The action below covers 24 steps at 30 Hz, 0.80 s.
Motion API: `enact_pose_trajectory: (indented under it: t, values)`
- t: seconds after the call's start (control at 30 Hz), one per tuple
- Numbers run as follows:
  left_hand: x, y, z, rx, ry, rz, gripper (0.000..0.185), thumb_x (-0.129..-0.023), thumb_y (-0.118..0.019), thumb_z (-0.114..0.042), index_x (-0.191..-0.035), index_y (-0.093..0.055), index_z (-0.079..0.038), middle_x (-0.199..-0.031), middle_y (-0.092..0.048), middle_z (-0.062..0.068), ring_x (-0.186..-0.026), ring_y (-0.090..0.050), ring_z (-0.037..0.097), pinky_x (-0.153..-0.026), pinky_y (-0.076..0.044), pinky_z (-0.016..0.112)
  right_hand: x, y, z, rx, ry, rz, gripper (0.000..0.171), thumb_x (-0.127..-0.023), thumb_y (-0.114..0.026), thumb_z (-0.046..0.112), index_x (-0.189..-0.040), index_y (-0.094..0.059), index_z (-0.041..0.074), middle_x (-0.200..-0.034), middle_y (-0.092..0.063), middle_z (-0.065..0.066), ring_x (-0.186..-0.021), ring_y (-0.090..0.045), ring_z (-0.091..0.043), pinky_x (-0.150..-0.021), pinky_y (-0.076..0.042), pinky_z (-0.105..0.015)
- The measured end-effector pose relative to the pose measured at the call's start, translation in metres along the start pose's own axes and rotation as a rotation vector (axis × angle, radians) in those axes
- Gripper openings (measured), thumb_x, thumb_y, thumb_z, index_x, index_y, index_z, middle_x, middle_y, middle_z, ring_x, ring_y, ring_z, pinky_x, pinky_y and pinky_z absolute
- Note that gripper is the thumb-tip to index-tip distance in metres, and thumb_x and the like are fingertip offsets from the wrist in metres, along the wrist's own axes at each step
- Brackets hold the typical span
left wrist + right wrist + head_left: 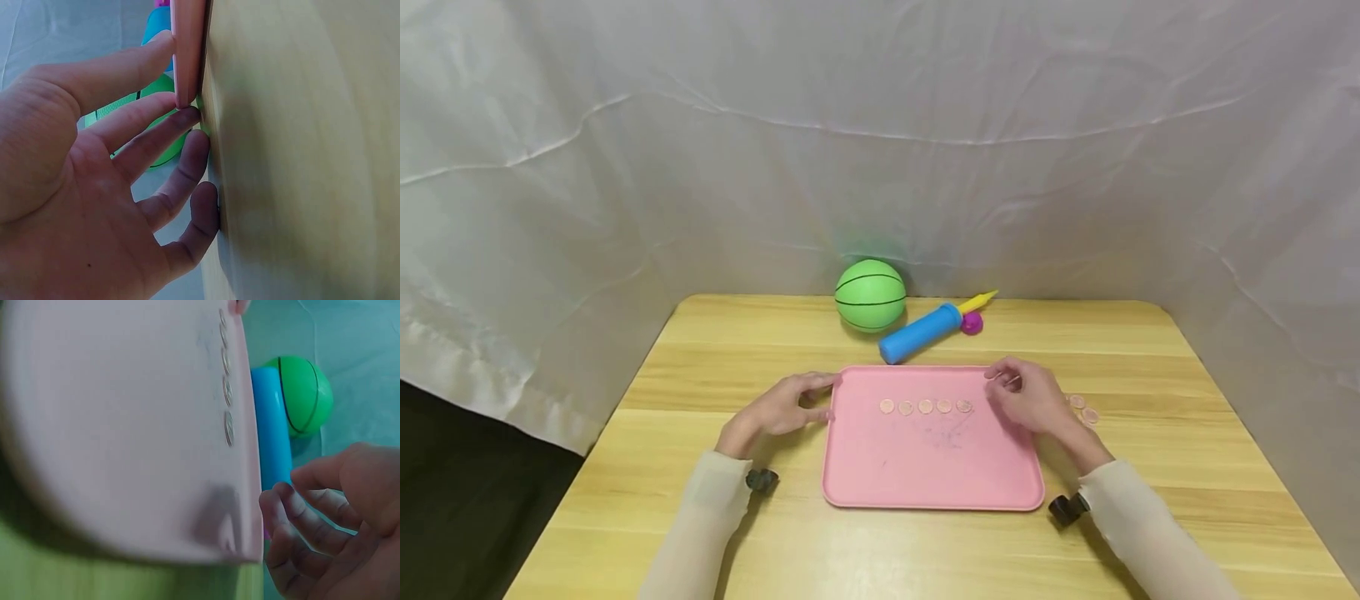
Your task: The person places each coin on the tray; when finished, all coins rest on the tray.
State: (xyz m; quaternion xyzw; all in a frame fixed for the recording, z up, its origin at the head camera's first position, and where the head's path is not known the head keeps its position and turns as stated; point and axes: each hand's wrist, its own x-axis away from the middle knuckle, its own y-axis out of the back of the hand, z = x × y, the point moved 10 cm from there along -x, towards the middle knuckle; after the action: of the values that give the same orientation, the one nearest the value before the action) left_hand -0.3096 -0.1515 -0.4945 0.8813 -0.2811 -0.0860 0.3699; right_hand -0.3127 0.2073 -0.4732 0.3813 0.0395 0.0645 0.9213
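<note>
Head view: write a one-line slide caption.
Five coins lined up on a pink tray; left hand at its edge, right hand over its far right corner.

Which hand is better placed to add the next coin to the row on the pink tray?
Probably the right hand: it hovers at the row's right end, with spare coins on the table beside it. The left hand rests against the tray's left edge.

head: high, forward-down | wrists: close, table-level | shared: tray [925, 467]
</note>
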Motion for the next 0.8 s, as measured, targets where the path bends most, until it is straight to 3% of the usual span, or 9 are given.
enact_pose_trajectory:
  t: [0.5, 0.8]
  values:
    - [0.002, 0.0, -0.001, -0.004, -0.015, -0.006, 0.063, -0.102, -0.078, -0.015, -0.159, -0.054, -0.001, -0.16, -0.059, 0.023, -0.134, -0.064, 0.04, -0.117, -0.055, 0.056, 0.01, 0.061, -0.041, 0.069, 0.001, -0.087, 0.022, -0.106, -0.069, 0.016, -0.122, -0.074, 0.002, -0.106, -0.076, -0.013, -0.095, -0.069, -0.022, -0.077, -0.054, -0.019]
    - [0.002, 0.0, -0.001, -0.01, -0.03, -0.006, 0.064, -0.101, -0.079, -0.015, -0.158, -0.055, 0.0, -0.159, -0.06, 0.024, -0.13, -0.065, 0.039, -0.115, -0.056, 0.058, 0.017, 0.082, -0.066, 0.183, -0.016, -0.106, 0.026, -0.105, -0.067, 0.015, -0.125, -0.071, 0.0, -0.104, -0.076, -0.015, -0.096, -0.072, -0.03, -0.073, -0.054, -0.027]
